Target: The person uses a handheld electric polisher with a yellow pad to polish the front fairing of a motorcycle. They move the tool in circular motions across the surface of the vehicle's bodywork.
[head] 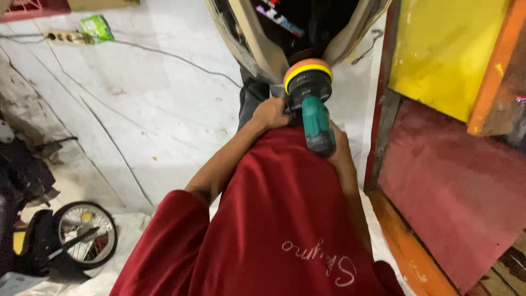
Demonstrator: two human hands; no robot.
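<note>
Gripping noted: green cordless polisher with orange-and-yellow foam pad was held low at centre, pad against a beige curved panel. Left hand was clenched near its head; right hand was mostly hidden, grip unclear.

Left hand curled shut at twelve o'clock, forearm bare, slanting from seven; right hand wrapped closed at one o'clock.
</note>
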